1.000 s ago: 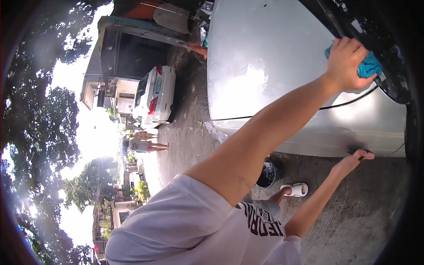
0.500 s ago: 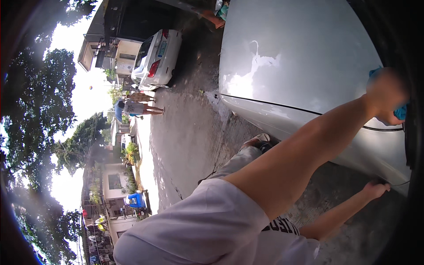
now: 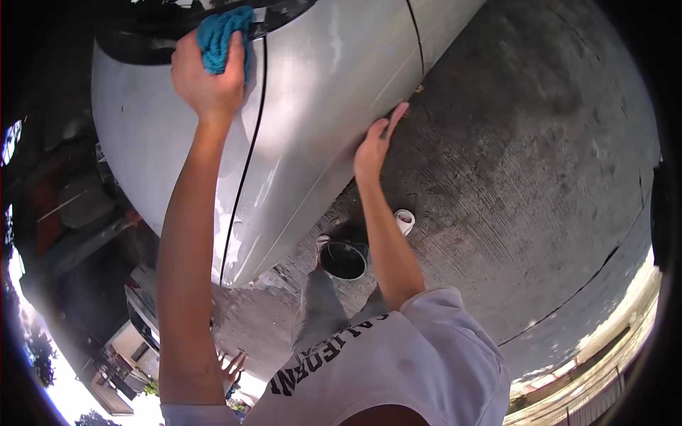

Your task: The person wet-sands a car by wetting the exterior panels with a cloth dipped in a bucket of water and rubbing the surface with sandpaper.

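The silver car body (image 3: 305, 92) fills the upper middle, with a dark seam running down it. My left hand (image 3: 206, 82) is closed around a bunched blue cloth (image 3: 217, 39), up on the car's panel beside the black trim. At the car's lower side edge is my right hand (image 3: 373, 149), fingers stretched out and thumb apart, holding nothing. Whether it touches the bodywork I cannot tell.
A black bucket (image 3: 343, 260) stands on the rough concrete ground (image 3: 511, 192) by my legs, below the car's side. One light-coloured shoe (image 3: 404, 221) shows right of the bucket.
My view has swung from the street, parked white car and walking people down onto the silver car and ground. The blue cloth is still in my left hand; the bucket now shows.
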### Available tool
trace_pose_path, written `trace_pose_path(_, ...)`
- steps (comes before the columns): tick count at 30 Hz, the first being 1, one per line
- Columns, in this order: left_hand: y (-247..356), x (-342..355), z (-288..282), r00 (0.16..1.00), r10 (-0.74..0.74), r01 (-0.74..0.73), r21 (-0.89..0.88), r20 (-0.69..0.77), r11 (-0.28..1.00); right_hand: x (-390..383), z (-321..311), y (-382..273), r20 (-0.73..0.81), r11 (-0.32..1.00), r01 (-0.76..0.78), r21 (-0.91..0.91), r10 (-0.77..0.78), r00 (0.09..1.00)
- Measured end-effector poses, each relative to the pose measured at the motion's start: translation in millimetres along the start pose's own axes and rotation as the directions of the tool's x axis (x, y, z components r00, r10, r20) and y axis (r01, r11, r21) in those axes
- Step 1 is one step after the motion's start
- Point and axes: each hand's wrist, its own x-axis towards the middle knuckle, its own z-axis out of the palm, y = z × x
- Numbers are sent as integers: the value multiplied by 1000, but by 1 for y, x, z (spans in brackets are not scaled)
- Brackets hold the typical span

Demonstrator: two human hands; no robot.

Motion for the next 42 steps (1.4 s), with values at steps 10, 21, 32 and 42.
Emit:
trace_pose_path(10,26,1,31,995,-91,94,-119,35,988,80,-75,37,137,960,-281,3,278,951)
trace_pose_path(21,20,-2,27,992,-125,127,-104,30,986,115,-75,34,111,954,-242,178,225,968)
trace_pose_path(32,19,-4,25,996,-89,91,-63,25,994,128,-55,-14,80,920,-389,46,385,920)
trace_pose_path(42,13,-3,27,992,-123,127,-142,37,982,139,-47,-19,-30,926,-372,64,375,927)
